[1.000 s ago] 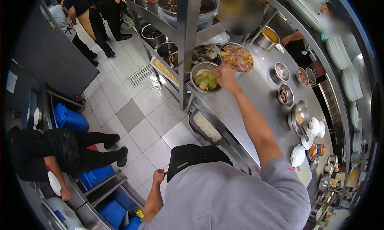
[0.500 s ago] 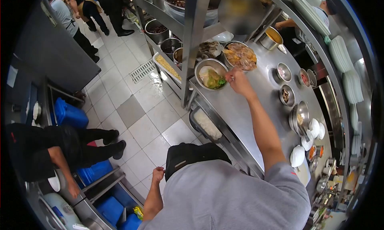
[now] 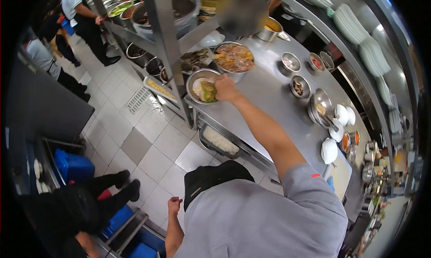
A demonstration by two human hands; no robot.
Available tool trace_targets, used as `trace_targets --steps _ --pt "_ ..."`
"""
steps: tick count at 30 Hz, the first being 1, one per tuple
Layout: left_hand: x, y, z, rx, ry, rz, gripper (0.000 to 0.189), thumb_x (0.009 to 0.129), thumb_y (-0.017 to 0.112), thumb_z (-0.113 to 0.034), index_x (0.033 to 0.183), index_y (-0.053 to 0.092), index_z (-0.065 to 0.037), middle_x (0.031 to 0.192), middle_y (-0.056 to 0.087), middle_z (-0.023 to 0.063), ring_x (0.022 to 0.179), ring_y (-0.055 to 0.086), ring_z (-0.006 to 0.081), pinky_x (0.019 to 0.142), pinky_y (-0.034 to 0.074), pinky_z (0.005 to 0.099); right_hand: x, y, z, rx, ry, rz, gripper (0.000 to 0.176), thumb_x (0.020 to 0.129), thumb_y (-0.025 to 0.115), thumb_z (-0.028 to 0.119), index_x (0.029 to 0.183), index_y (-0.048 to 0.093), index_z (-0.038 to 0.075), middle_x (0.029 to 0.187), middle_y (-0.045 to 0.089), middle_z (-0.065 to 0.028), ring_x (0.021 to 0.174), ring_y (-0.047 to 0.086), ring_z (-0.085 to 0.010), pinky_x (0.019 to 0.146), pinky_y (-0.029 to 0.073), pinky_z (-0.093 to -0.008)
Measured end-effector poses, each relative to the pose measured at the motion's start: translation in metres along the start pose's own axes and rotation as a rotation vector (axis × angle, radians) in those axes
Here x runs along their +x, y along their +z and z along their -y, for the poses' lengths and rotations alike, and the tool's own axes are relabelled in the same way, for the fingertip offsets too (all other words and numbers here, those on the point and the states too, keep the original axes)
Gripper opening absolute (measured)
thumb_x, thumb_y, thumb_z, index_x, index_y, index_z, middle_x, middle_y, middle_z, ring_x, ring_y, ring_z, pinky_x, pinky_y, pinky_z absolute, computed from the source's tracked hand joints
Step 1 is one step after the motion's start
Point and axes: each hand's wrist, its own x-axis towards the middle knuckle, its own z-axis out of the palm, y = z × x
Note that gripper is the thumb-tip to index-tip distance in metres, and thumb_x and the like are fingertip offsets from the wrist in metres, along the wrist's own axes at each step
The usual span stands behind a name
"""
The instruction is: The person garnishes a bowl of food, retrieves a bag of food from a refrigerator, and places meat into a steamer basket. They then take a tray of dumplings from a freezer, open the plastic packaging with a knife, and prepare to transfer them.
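My right hand reaches out over the steel counter, its fingers closed at the right rim of a metal bowl. Inside that bowl lie a pale, whitish food and some green leafy pieces. Right behind the hand is a round metal container of raw, orange-tinged meat. Beside it sits greyish food, partly behind the shelf post. Low at my left side, my left hand is closed next to the black apron; whatever is between its fingers is too small to make out.
A steel shelf post rises left of the bowl. Small metal bowls and white bowls line the counter's right side. Under the counter is a tub of white food. A person in black stands at left; others are at the back.
The view has swung, so the counter and bowls sit further left. My right hand stays at the bowl's rim, and my left hand remains low and closed. The person in black has shifted lower in view.
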Motion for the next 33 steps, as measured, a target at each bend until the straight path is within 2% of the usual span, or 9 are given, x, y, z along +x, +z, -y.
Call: trace_targets --steps 8,12,14,17,19,24,28,31,33 --pt "-0.021 0.008 -0.018 -0.014 0.019 0.015 0.028 0.076 0.074 -0.002 0.102 0.065 0.001 0.08 0.065 0.0081 0.066 0.058 0.0157 0.054 0.045 0.0295 0.008 -0.007 -0.006 0.053 -0.081 0.109 0.025 0.068 0.069 0.019 0.091 0.072 0.008 0.102 0.068 -0.0128 0.106 0.06 -0.0278 0.09 0.044 -0.0415" --pt "-0.003 0.01 -0.008 -0.043 -0.001 0.054 0.031 0.075 0.075 -0.003 0.104 0.066 0.002 0.082 0.066 0.0081 0.068 0.06 0.0163 0.058 0.048 0.0297 0.011 -0.035 -0.009 0.118 -0.111 -0.018 0.018 0.069 0.069 0.019 0.085 0.072 0.011 0.092 0.07 -0.0133 0.094 0.066 -0.0278 0.084 0.048 -0.0422" --pt "0.018 0.014 -0.007 0.013 0.111 0.071 0.033 0.075 0.077 -0.006 0.105 0.067 0.003 0.086 0.068 0.0084 0.075 0.062 0.017 0.067 0.051 0.0297 0.019 -0.056 -0.013 0.339 -0.125 -0.089 0.014 0.068 0.07 0.015 0.079 0.068 0.007 0.077 0.069 -0.0103 0.074 0.067 -0.0285 0.071 0.053 -0.0403" --pt "0.016 0.024 -0.083 0.103 0.142 0.064 0.032 0.077 0.079 -0.009 0.104 0.068 0.003 0.093 0.07 0.0099 0.086 0.064 0.0178 0.081 0.051 0.0303 0.03 -0.093 -0.02 0.484 -0.154 -0.01 0.015 0.068 0.071 0.015 0.077 0.066 0.005 0.071 0.067 -0.009 0.065 0.065 -0.0235 0.06 0.051 -0.034" --pt "0.031 0.037 -0.13 0.084 0.278 0.101 0.032 0.078 0.078 -0.013 0.104 0.068 0.002 0.092 0.07 0.0095 0.086 0.064 0.017 0.081 0.051 0.0307 0.03 -0.117 -0.019 0.49 -0.133 -0.022 0.015 0.068 0.072 0.015 0.074 0.066 0.004 0.069 0.067 -0.0111 0.066 0.065 -0.0241 0.062 0.05 -0.0361" --pt "0.009 0.09 -0.315 -0.116 0.694 0.266 0.019 0.086 0.074 -0.015 0.099 0.067 -0.002 0.086 0.065 0.0007 0.075 0.056 0.0078 0.067 0.046 0.0233 0.02 -0.153 -0.019 0.574 -0.04 -0.098 0.016 0.069 0.074 0.016 0.072 0.066 0.002 0.067 0.066 -0.0128 0.066 0.065 -0.0234 0.063 0.05 -0.0379" --pt "-0.037 0.119 -0.448 -0.394 0.631 0.334 0.028 0.09 0.071 -0.022 0.11 0.06 -0.005 0.085 0.062 -0.0005 0.076 0.059 0.0101 0.068 0.048 0.0245 0.017 -0.149 -0.027 0.662 0.002 -0.101 0.015 0.069 0.074 0.015 0.072 0.066 0.003 0.066 0.065 -0.0096 0.064 0.063 -0.0195 0.062 0.049 -0.035" --pt "-0.026 0.141 -0.485 -0.474 0.537 0.336 0.028 0.089 0.072 -0.024 0.106 0.058 -0.007 0.085 0.061 -0.0003 0.076 0.061 0.012 0.064 0.05 0.0258 0.005 -0.142 -0.031 0.736 0.06 -0.11 0.018 0.07 0.075 0.017 0.072 0.064 0.003 0.067 0.065 -0.0061 0.063 0.06 -0.0164 0.061 0.048 -0.0327" --pt "-0.016 0.152 -0.501 -0.508 0.506 0.353 0.026 0.088 0.073 -0.024 0.101 0.057 -0.008 0.085 0.061 0.0002 0.075 0.062 0.0129 0.061 0.051 0.0263 -0.002 -0.145 -0.03 0.784 0.069 -0.169 0.01 0.076 0.069 0.006 0.072 0.06 0.005 0.063 0.056 0.0035 0.056 0.049 -0.0047 0.049 0.037 -0.0239"
